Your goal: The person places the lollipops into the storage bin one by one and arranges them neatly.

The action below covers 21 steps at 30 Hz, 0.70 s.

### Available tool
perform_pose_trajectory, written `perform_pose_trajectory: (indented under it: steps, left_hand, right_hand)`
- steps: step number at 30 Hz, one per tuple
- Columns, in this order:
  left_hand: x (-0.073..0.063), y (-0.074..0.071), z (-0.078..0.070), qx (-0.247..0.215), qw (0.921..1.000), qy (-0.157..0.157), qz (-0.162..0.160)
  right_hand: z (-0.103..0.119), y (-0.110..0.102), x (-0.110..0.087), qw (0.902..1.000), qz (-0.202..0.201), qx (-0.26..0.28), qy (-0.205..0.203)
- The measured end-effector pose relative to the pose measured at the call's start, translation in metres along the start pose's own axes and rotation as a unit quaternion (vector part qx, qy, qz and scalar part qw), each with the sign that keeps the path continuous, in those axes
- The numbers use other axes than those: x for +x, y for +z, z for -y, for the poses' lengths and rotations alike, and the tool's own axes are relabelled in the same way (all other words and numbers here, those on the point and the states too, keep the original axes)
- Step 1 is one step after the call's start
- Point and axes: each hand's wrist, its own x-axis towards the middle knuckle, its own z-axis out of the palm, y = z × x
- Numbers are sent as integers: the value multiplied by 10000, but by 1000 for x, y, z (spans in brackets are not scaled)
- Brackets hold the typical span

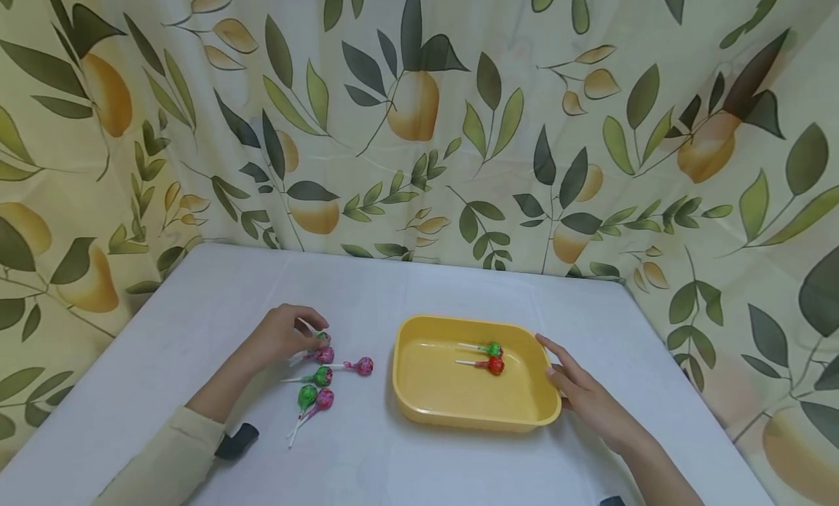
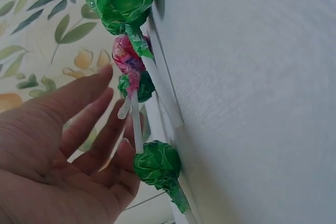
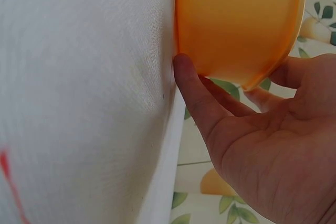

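My left hand (image 1: 285, 335) reaches over a loose group of wrapped lollipops on the table's left side. Its fingertips are close around a green lollipop (image 1: 323, 337) and a pink lollipop (image 1: 324, 355). In the left wrist view, thumb and fingers stand apart beside that pink lollipop (image 2: 127, 61), with another green lollipop (image 2: 157, 163) near the lower fingers. My right hand (image 1: 583, 389) touches the right end of a yellow tray (image 1: 472, 416), its fingers spread along the wall. Inside the tray lie a green lollipop (image 1: 494, 349) and a red lollipop (image 1: 494, 365), sticks pointing left.
Nearer me on the white table (image 1: 367, 462) lie more lollipops, including a pink-purple one (image 1: 363, 366) closest to the tray. A black strap (image 1: 237, 442) sits at my left wrist. Behind the table hangs a fruit-patterned curtain (image 1: 419, 186).
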Motion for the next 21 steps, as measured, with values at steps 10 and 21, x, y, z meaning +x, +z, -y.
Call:
perform_pose_trajectory:
  steps: [10,21]
  left_hand:
    - [3,3,10,91,9999,50,122]
    - [2,4,12,308,9993,2,198]
  right_hand:
    - [0,0,1,10000,5,-1,-16]
    - [1,0,0,10000,6,-36,10]
